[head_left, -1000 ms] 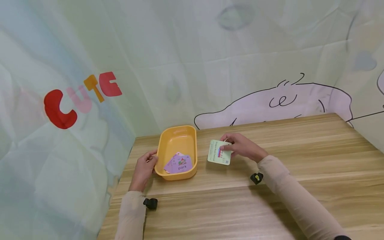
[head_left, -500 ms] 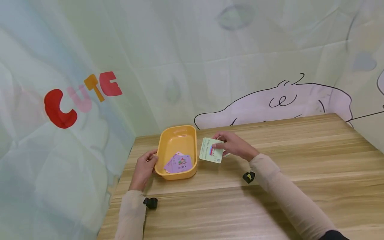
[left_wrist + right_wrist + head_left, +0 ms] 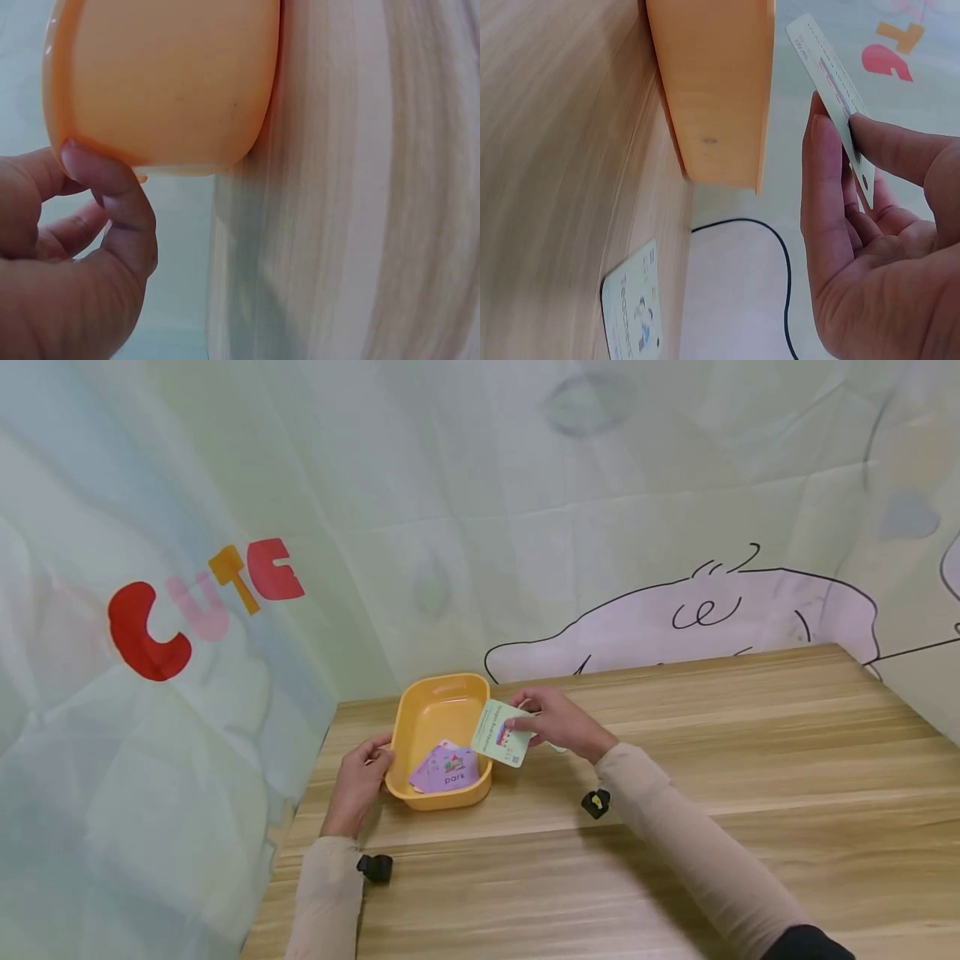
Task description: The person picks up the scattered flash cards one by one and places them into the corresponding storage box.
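My right hand [image 3: 566, 724] pinches a pale green flash card [image 3: 497, 733] printed "Dragon Boat Festival", thumb on its face and fingers behind. The card overlaps the right rim of the yellow tray [image 3: 442, 710] in the head view; the right wrist view shows it raised above the rim. At the tray's near left corner my left hand [image 3: 360, 783] grips the rim between thumb and fingers, also seen in the left wrist view. Inside the tray's near end lie a few purple flash cards [image 3: 453, 770], the top one reading "park".
Another pale green card [image 3: 634, 307], with "Teachers" on it, lies on the wooden table [image 3: 675, 860] beneath my right hand, mostly hidden in the head view. A printed cloth backdrop [image 3: 420, 485] stands along the table's back and left edges.
My right hand has carried the green card leftward, from the bare table to over the tray's right rim. The left hand and the tray have stayed in place.
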A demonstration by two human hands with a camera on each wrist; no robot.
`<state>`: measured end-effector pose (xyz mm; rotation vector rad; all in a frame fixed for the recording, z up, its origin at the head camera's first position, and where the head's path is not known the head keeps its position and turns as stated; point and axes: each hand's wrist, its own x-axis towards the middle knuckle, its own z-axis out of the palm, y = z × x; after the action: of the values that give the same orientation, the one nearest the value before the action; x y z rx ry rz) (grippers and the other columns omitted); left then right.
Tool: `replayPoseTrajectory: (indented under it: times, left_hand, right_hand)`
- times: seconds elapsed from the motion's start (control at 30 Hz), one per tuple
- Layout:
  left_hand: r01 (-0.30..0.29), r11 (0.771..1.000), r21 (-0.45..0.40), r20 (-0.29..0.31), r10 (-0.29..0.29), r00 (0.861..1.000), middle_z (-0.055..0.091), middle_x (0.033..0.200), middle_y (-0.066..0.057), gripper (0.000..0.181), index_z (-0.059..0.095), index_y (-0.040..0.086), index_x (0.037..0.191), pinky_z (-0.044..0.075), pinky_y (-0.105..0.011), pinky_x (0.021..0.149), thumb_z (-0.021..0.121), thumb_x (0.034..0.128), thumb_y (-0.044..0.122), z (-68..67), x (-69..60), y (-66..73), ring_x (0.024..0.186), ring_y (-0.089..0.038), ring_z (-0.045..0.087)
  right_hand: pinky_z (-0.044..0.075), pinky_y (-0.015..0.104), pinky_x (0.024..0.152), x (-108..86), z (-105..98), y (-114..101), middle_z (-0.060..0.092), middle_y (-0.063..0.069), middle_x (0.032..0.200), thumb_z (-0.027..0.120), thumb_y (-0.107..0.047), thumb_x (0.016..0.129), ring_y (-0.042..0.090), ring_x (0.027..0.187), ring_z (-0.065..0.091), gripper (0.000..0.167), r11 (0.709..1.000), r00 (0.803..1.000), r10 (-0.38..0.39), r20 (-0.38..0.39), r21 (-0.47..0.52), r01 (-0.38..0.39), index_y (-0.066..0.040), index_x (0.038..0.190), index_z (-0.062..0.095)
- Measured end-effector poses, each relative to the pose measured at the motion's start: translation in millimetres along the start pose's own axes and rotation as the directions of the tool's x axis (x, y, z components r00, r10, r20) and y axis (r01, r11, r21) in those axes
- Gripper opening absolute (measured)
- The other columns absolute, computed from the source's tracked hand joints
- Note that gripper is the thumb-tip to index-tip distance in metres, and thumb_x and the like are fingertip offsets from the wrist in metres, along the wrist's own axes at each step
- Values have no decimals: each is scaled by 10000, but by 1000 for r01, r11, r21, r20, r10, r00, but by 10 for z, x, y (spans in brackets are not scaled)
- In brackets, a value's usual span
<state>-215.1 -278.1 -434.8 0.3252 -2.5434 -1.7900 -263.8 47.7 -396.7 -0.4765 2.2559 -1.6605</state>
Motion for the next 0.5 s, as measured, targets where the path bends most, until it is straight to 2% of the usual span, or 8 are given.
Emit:
replayPoseTrajectory:
  times: [0.3, 0.5]
  left_hand:
    - [0, 1000, 8, 0, 0, 1000, 496, 1047, -89, 384, 567, 103, 1425, 498, -218, 607, 495, 1048, 133, -5, 3, 4, 765, -156, 530]
    - [-1, 1000, 7, 5, 1, 1000, 492, 1046, -87, 389, 561, 92, 1431, 490, -224, 608, 496, 1049, 125, -7, -8, 18, 769, -158, 525]
  right_hand:
    - [602, 477, 805, 109, 166, -73, 699, 119, 1057, 720, -110, 942, 223, 903, 697, 160, 1000, 1000, 23, -14, -8, -23, -68, 1072, 638]
    - [614, 406, 742, 163, 248, -103, 698, 118, 1043, 726, -100, 936, 221, 900, 696, 149, 1000, 1000, 10, -30, -6, -10, -67, 1048, 634]
